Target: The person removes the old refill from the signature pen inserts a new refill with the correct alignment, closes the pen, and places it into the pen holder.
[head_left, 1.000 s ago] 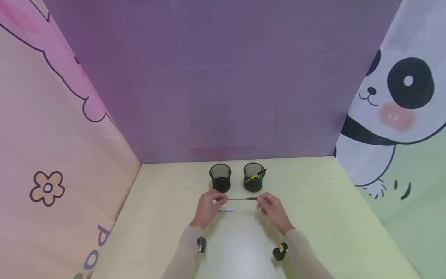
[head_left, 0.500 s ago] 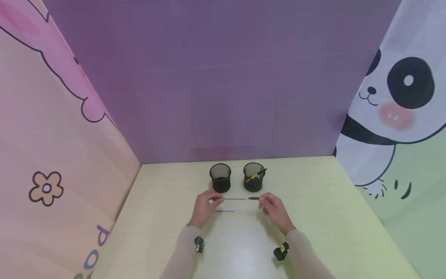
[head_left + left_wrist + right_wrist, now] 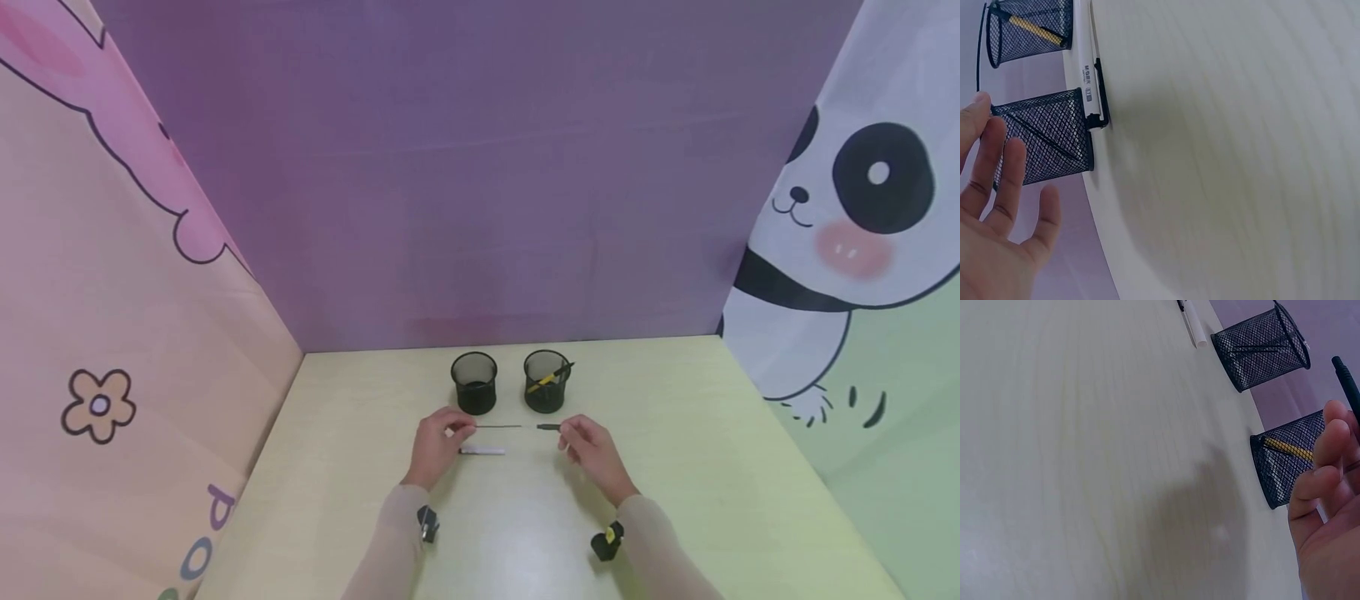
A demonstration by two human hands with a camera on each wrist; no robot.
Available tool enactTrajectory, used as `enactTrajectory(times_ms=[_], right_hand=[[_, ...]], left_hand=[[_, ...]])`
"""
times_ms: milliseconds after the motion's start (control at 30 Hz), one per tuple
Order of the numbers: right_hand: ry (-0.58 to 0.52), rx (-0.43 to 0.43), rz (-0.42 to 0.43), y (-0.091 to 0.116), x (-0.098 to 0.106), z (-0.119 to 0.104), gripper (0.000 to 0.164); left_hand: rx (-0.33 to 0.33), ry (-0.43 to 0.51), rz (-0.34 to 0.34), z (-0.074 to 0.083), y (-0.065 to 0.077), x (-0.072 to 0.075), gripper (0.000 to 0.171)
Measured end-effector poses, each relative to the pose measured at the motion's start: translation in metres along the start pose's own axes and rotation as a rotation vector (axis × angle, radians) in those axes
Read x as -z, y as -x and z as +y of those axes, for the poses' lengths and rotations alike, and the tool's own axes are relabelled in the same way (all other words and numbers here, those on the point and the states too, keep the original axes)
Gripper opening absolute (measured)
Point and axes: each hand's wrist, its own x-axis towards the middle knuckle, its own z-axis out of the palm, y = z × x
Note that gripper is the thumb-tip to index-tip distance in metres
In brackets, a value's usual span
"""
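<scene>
Between thumb and forefinger, my left hand [image 3: 437, 446] pinches one end of a thin dark pen refill [image 3: 498, 427], held level and pointing right. Opposite it, my right hand [image 3: 592, 450] pinches a short black pen section [image 3: 548, 427]; its ribbed end [image 3: 1346, 381] sticks up past the fingers in the right wrist view. A small gap separates refill and black section. Just in front of the left fingers, a white pen body [image 3: 482, 451] with a black clip lies on the table. The left wrist view shows print on its white barrel [image 3: 1087, 69].
Behind the hands stand two black mesh pen cups, the left cup [image 3: 474, 398] and the right cup [image 3: 544, 400]. A yellow and black pen [image 3: 551, 377] leans in the right one. A purple wall [image 3: 480, 208] rises at the table's [image 3: 375, 392] far edge.
My left hand has drawn left with the refill, opening a gap between it and the black section. My right hand has shifted slightly right. More of the white pen body shows.
</scene>
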Motion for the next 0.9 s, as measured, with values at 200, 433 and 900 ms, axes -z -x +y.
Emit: enactTrajectory(times_ms=[200, 433, 900], right_hand=[[0.006, -0.017, 0.003, 0.0, 0.001, 0.001, 0.025], [-0.003, -0.028, 0.0, 0.003, 0.002, -0.002, 0.027], [-0.009, -0.049, -0.012, 0.003, -0.001, -0.003, 0.025]], left_hand=[[0.061, -0.044, 0.002, 0.001, -0.005, -0.002, 0.006], [0.108, -0.125, 0.03, 0.001, -0.011, -0.009, 0.004], [0.133, -0.229, -0.02, 0.0, -0.019, -0.018, 0.005]])
